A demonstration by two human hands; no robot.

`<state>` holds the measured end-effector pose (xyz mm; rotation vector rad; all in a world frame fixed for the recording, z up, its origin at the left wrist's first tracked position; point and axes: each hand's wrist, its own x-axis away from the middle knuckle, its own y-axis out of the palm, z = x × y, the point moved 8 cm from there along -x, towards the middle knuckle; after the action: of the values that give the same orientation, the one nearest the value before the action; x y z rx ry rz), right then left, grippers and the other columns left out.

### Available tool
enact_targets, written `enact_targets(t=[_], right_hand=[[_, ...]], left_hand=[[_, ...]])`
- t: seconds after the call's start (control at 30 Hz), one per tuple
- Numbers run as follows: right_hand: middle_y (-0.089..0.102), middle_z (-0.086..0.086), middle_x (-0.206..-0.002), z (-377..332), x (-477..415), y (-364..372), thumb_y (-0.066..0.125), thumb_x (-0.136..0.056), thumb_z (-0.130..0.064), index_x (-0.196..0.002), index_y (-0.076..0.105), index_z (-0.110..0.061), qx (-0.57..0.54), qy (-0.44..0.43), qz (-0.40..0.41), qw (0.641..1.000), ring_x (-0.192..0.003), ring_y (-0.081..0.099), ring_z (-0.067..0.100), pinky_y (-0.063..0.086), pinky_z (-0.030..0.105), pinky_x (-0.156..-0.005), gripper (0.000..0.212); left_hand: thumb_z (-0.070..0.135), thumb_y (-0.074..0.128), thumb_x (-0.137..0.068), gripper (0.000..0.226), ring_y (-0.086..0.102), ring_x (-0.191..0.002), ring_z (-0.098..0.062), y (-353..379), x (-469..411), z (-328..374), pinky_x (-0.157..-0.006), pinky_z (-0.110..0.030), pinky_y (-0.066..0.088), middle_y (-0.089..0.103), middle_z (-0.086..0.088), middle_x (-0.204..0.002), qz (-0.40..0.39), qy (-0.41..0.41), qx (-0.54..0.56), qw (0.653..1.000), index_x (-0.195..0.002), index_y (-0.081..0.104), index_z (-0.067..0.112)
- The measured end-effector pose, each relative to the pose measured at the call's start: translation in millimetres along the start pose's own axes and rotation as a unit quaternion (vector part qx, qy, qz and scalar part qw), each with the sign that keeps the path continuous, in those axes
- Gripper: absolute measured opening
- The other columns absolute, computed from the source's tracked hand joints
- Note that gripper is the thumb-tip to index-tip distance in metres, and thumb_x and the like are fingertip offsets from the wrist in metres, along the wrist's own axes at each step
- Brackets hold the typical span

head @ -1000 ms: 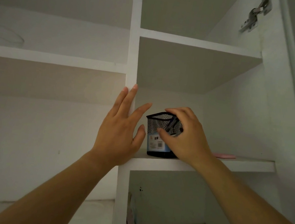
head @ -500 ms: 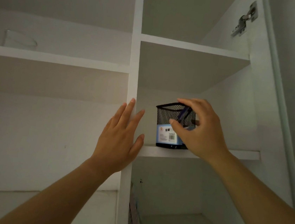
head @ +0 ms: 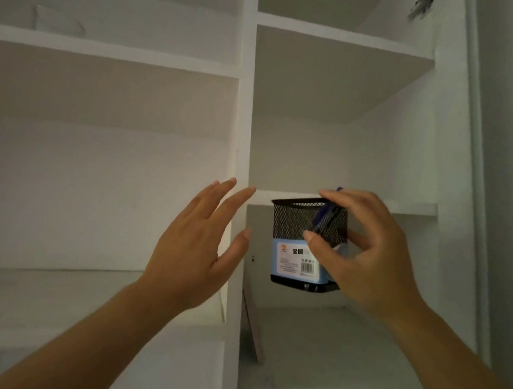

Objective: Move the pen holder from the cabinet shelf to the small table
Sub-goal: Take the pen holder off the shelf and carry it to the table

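The pen holder (head: pixel 298 247) is a black mesh cup with a blue and white label and a blue pen inside. My right hand (head: pixel 367 251) grips it from the right, thumb on the front mesh and fingers over the rim. It hangs in the air, off the cabinet shelf (head: pixel 413 207), in front of and below the shelf's front edge. My left hand (head: pixel 201 248) is spread open just left of the holder, in front of the cabinet's vertical divider (head: pixel 243 129), holding nothing. The small table is not in view.
The white cabinet has shelves on both sides of the divider. A lower shelf (head: pixel 310 354) lies under the holder, with a thin flat board (head: pixel 251 325) leaning at its left. A pale object (head: pixel 57 23) sits on the upper left shelf. The cabinet door edge (head: pixel 473 187) stands at right.
My right hand has lifted the pen holder off the shelf and brought it out and down toward me. My left hand has come away from the divider and stays open.
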<state>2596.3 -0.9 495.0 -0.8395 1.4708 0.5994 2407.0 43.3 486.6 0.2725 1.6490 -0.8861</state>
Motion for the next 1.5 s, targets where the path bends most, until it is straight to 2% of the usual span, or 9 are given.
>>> enact_targets(t=[0.1, 0.27, 0.43, 0.63, 0.77, 0.93, 1.1, 1.4, 1.5], right_hand=[[0.052, 0.000, -0.114, -4.3, 40.7, 7.1, 0.070, -0.073, -0.027, -0.116, 0.056, -0.020, -0.019, 0.031, -0.021, 0.999, -0.110, 0.049, 0.000, 0.047, 0.008, -0.077, 0.046], [0.051, 0.000, -0.115, -13.9, 110.5, 18.8, 0.066, -0.076, -0.033, -0.119, 0.054, -0.020, -0.040, 0.075, -0.046, 0.995, -0.113, 0.048, 0.002, 0.047, 0.008, -0.077, 0.047], [0.051, 0.001, -0.114, -18.2, 177.1, 37.2, 0.065, -0.076, -0.033, -0.119, 0.056, -0.018, -0.039, 0.119, -0.096, 0.987, -0.110, 0.051, 0.007, 0.050, 0.015, -0.080, 0.047], [0.051, 0.002, -0.116, -13.4, 234.1, 51.7, 0.065, -0.077, -0.032, -0.119, 0.057, -0.016, -0.067, 0.169, -0.142, 0.973, -0.112, 0.052, 0.018, 0.056, 0.033, -0.078, 0.046], [0.052, 0.001, -0.114, -13.2, 263.4, 56.5, 0.065, -0.077, -0.032, -0.118, 0.056, -0.018, -0.089, 0.190, -0.167, 0.963, -0.110, 0.052, 0.017, 0.056, 0.036, -0.080, 0.045], [0.053, 0.003, -0.115, -18.2, 295.1, 57.9, 0.065, -0.077, -0.032, -0.118, 0.057, -0.015, -0.109, 0.189, -0.204, 0.954, -0.110, 0.050, 0.010, 0.051, 0.022, -0.085, 0.045], [0.052, 0.004, -0.115, -29.1, 319.6, 66.3, 0.065, -0.077, -0.031, -0.118, 0.056, -0.015, -0.141, 0.177, -0.241, 0.944, -0.110, 0.049, 0.010, 0.043, 0.009, -0.087, 0.045], [0.051, 0.005, -0.117, -82.5, 361.4, 97.7, 0.064, -0.079, -0.032, -0.117, 0.057, -0.019, -0.276, 0.161, -0.321, 0.892, -0.114, 0.049, 0.014, 0.047, 0.011, -0.086, 0.041], [0.050, 0.006, -0.118, -111.4, 378.5, 108.3, 0.063, -0.079, -0.032, -0.117, 0.056, -0.021, -0.325, 0.144, -0.350, 0.867, -0.114, 0.049, 0.016, 0.048, 0.012, -0.086, 0.040]], left_hand=[[0.062, 0.016, -0.082, 0.052, 0.005, -0.133, 0.003, 3.6, 40.4, 0.2, -0.105, -0.028, 0.010, 0.016, 0.017, -0.150, -0.017, -0.033, 0.020, 0.999, -0.133, 0.007, 0.052], [0.060, 0.020, -0.085, 0.049, 0.003, -0.132, 0.008, 17.9, 121.7, 6.6, -0.102, -0.020, 0.003, 0.008, 0.028, -0.143, -0.055, -0.079, 0.052, 0.994, -0.131, 0.007, 0.055], [0.058, 0.021, -0.087, 0.050, 0.006, -0.134, 0.004, 29.3, 194.8, 11.1, -0.103, -0.022, 0.007, 0.010, 0.025, -0.144, -0.110, -0.123, 0.065, 0.984, -0.135, 0.010, 0.051], [0.059, 0.021, -0.086, 0.052, 0.004, -0.136, 0.003, 43.0, 255.1, 16.7, -0.107, -0.034, 0.015, 0.009, 0.023, -0.147, -0.165, -0.174, 0.063, 0.969, -0.136, 0.012, 0.050], [0.057, 0.023, -0.088, 0.053, 0.009, -0.137, -0.002, 51.8, 286.9, 21.9, -0.108, -0.036, 0.019, 0.014, 0.019, -0.148, -0.198, -0.210, 0.049, 0.956, -0.139, 0.016, 0.044], [0.058, 0.021, -0.087, 0.057, 0.012, -0.138, -0.006, 52.1, 327.2, 31.0, -0.110, -0.039, 0.021, 0.019, 0.010, -0.152, -0.242, -0.275, 0.018, 0.931, -0.141, 0.019, 0.039], [0.060, 0.018, -0.087, 0.056, 0.007, -0.138, -0.004, 40.1, 365.1, 40.4, -0.113, -0.042, 0.018, 0.014, 0.016, -0.150, -0.289, -0.312, -0.028, 0.904, -0.140, 0.013, 0.042], [0.061, 0.016, -0.087, 0.060, 0.017, -0.138, -0.012, -27.0, 429.0, 64.8, -0.109, -0.050, 0.027, 0.020, 0.006, -0.152, -0.288, -0.436, -0.133, 0.842, -0.141, 0.019, 0.036], [0.060, 0.018, -0.088, 0.058, 0.016, -0.136, -0.010, -56.2, 453.7, 78.4, -0.110, -0.047, 0.024, 0.021, 0.006, -0.151, -0.279, -0.467, -0.176, 0.820, -0.141, 0.019, 0.036]])
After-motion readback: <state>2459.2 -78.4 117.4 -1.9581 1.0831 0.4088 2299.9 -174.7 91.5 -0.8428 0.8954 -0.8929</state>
